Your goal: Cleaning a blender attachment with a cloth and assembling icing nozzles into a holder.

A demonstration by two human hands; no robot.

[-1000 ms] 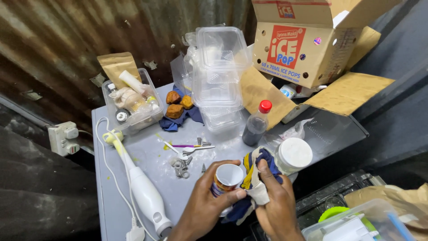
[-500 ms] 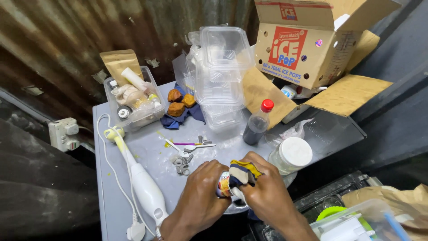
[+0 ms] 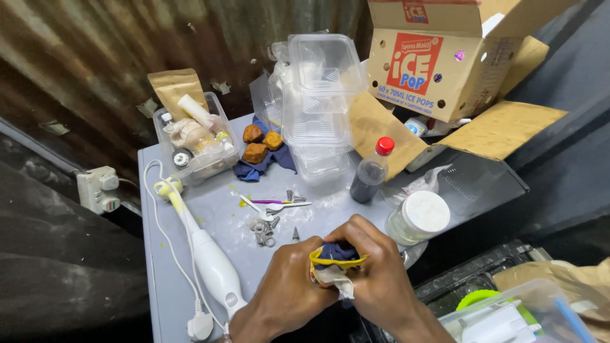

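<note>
Both hands meet at the near edge of the grey table [image 3: 190, 219]. My left hand [image 3: 289, 295] is wrapped around a small cup that is almost wholly hidden. My right hand [image 3: 375, 273] presses a dark blue cloth with a yellow edge [image 3: 337, 259] into the cup's top. A white scrap of the cloth hangs below my fingers. A jar with a white lid [image 3: 420, 217] stands just right of my right hand.
A white hand blender [image 3: 206, 257] with its cord lies at left. Small metal bits and spoons [image 3: 270, 216] lie mid-table. A dark bottle with a red cap [image 3: 372, 171], stacked clear tubs [image 3: 318, 95], a clear bin of tubes [image 3: 194, 140] and a cardboard box [image 3: 438, 57] stand behind.
The cup's open top was visible in my left hand a second ago. Both hands have since closed together and the cloth now covers the cup.
</note>
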